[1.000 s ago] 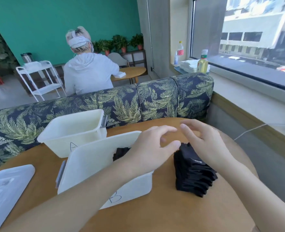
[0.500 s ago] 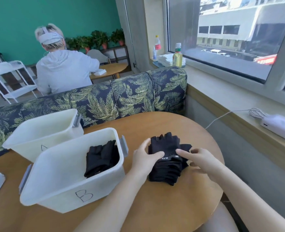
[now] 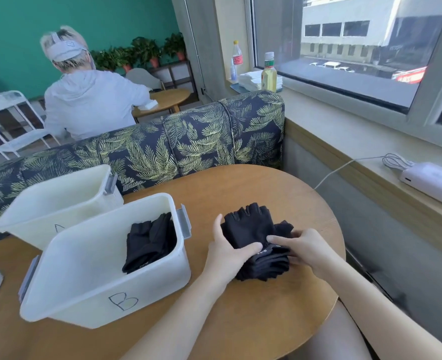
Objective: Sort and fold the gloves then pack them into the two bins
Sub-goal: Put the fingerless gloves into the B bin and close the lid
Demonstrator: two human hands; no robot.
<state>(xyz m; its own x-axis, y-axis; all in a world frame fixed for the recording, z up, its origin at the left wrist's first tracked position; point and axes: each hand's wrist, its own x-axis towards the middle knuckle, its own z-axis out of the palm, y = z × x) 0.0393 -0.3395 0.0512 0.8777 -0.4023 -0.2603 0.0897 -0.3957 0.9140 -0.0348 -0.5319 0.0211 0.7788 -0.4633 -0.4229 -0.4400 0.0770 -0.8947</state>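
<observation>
While bin A (image 3: 56,203) looks bare and bin B (image 3: 105,279) holds a few gloves, the left hand (image 3: 227,252) and right hand (image 3: 305,249) both pinch the glove stack (image 3: 256,237) (mid-table). Looks like sorting; next, peel off the top one.

Bright daylight from the window (image 3: 349,48) — edges warped, slightly soft.
</observation>
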